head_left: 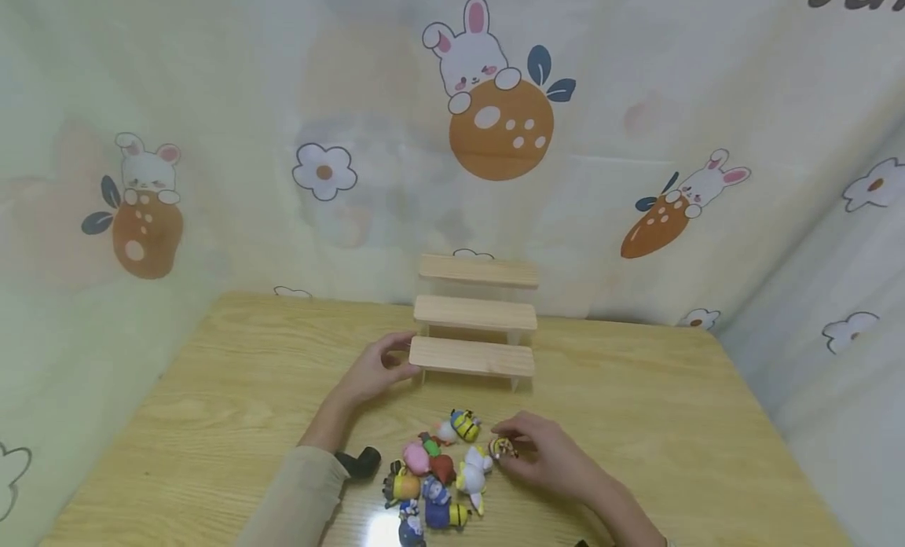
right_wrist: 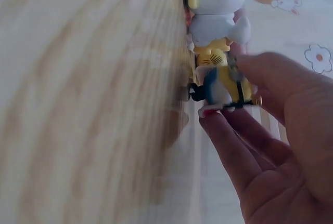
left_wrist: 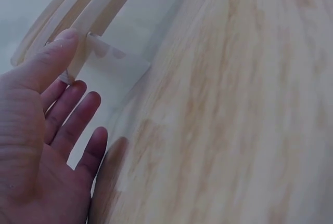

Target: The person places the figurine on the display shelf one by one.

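Note:
My left hand [head_left: 380, 368] holds the left end of the lowest board of a three-tier wooden step shelf [head_left: 472, 357]. In the left wrist view its thumb lies on the board's end, with the fingers [left_wrist: 86, 107] spread below. A small yellow minion figurine [right_wrist: 229, 86] is between the thumb and fingers of my right hand [head_left: 540, 457], low over the table. Left of that hand lies a white figurine with yellow parts [head_left: 472, 476]. A blue-and-yellow minion [head_left: 465, 425] lies a little farther back.
Several more figurines lie in a cluster between my forearms, among them a pink one [head_left: 415, 458], a red one [head_left: 442, 468] and a dark blue and yellow one [head_left: 447, 515]. The wooden table [head_left: 636, 398] ends at a rabbit-print curtain [head_left: 382, 240] close behind the shelf.

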Tool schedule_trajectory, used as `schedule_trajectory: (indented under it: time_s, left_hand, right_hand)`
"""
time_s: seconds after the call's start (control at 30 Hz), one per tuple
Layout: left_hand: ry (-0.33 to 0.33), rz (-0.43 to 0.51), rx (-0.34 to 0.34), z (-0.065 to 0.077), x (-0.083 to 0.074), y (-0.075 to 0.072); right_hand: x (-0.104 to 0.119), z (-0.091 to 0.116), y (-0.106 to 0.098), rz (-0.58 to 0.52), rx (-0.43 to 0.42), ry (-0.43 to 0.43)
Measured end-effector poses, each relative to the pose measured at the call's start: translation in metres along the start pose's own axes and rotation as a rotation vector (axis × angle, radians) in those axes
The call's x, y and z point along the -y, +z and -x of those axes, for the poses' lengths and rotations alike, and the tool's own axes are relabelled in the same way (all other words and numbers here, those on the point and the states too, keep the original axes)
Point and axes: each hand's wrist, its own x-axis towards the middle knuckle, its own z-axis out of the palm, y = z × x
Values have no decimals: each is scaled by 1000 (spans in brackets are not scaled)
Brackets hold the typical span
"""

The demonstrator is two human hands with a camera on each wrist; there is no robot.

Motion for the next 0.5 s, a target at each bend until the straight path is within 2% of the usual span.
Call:
schedule_trajectory:
  time_s: [0.07,0.17,0.33,0.43,0.5]
  left_hand:
    - [3,4,-10,-1,-1,0]
    - [4,12,-11,-3,-3,-1]
    - [9,6,-18,-5,-2,0]
    - [-13,4,-32,-6,0,1]
    - [-30,4,-34,-6,0,3]
  right_hand:
    - [-2,-2,-3,-42,13,39]
    - [-4,-5,-5,-48,13,55]
    - [-6,-6,-7,4,-15,-3]
    - [-7,-6,-7,31,-35,-43]
    - [-9,-6,-7,30,-44,-37]
